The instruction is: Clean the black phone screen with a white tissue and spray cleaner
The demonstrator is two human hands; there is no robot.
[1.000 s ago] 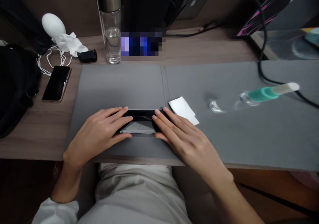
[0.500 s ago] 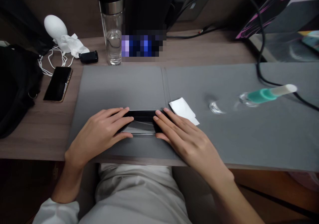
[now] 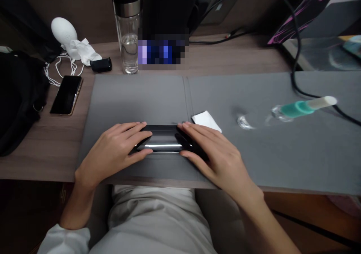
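Observation:
A glossy black oblong case (image 3: 165, 138) lies lengthwise on the grey desk mat (image 3: 239, 160), with a bright reflection along its rounded top. My left hand (image 3: 117, 148) grips its left end, thumb along the near edge and fingers over the top and far edge. At the other end, my right hand (image 3: 216, 156) holds it the same way, fingertips at the far edge and thumb at the near one. Both ends of the case are partly hidden by my hands. A folded white cloth or tissue (image 3: 207, 120) lies just beyond my right fingers.
A bottle with green liquid (image 3: 299, 109) and a clear cap (image 3: 244, 122) are to the right. A black cable (image 3: 295, 58) crosses there. Behind stands a glass water bottle (image 3: 130, 39). At left are a phone (image 3: 66, 95), white cords (image 3: 58, 67) and a black bag (image 3: 19, 103).
The case's dark recess is replaced by a smooth, shiny rounded top. My right hand has shifted slightly, its fingers drawn closer together and its thumb moved right along the near edge.

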